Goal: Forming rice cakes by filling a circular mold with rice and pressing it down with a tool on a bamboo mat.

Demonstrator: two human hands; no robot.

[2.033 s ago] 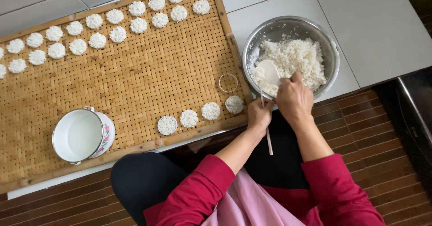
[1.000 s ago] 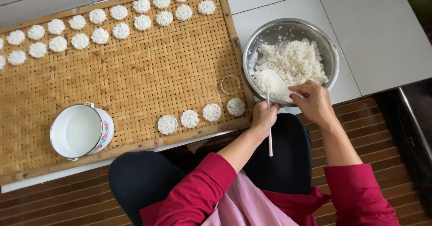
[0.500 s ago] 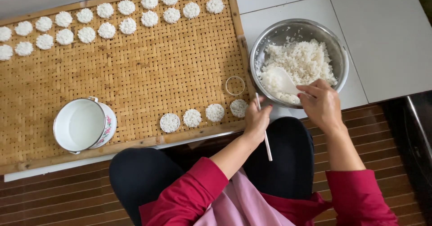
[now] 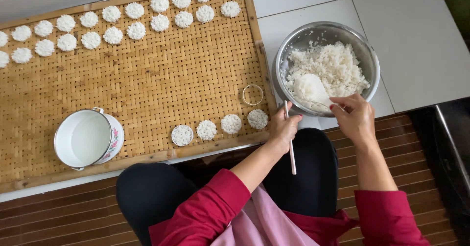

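My right hand [image 4: 355, 119] grips the handle of a white rice paddle [image 4: 310, 87] whose blade rests in cooked white rice [image 4: 338, 65] inside a steel bowl [image 4: 293, 44]. My left hand [image 4: 282, 128] is closed around a thin white stick [image 4: 291, 148], at the near edge of a woven bamboo tray [image 4: 147, 84]. A small metal ring mould [image 4: 252, 94] lies on the tray just left of that hand. Several round rice cakes [image 4: 230, 123] sit in a row along the tray's near edge.
Two rows of rice cakes [image 4: 112, 23] line the tray's far edge. A white enamel mug [image 4: 83, 139] of water stands on a flowered saucer at the tray's near left. White tiles lie under the bowl, wooden slats under my legs.
My right hand has drawn back from over the rice to the bowl's near rim, with the paddle still in the rice. The left hand keeps the stick at the tray's edge.
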